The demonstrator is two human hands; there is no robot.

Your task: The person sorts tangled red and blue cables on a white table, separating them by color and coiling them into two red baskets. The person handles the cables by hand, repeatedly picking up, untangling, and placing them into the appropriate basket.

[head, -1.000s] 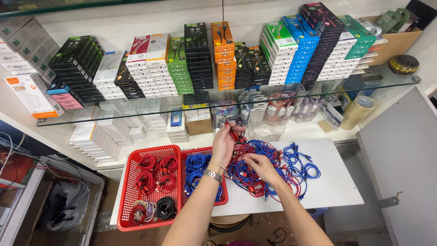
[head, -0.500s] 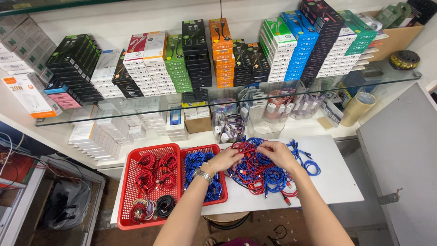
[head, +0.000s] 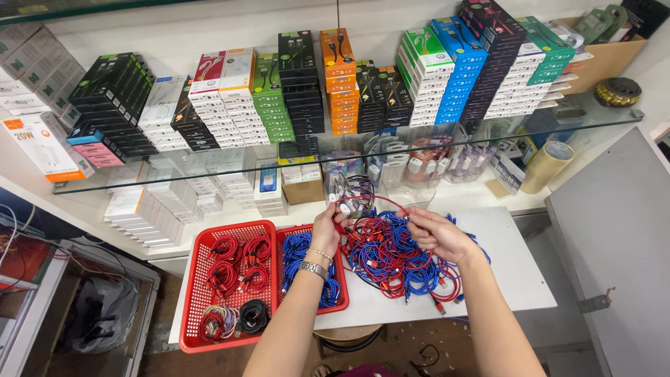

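A tangled heap of red and blue cables [head: 394, 262] lies on the white table [head: 516, 279]. My left hand [head: 328, 227] and my right hand [head: 436, 234] each pinch a part of one red cable [head: 377, 202], which arcs between them above the heap. A bracelet and a watch sit on my left wrist. Left of the heap, a red basket [head: 202, 307] holds coiled red cables [head: 237, 262] plus black and mixed coils at its front. A second red basket [head: 342, 300] beside it holds coiled blue cables [head: 300, 255].
A glass shelf [head: 174, 171] above the table carries rows of stacked product boxes in black, white, green, orange and blue. More boxes stand under it at the back. A roll of tape [head: 544, 164] stands at the right. A grey panel [head: 614, 244] borders the table's right side.
Both hands dipped into the heap half a second ago. Now they are raised a little, with a red cable stretched in an arc between them.
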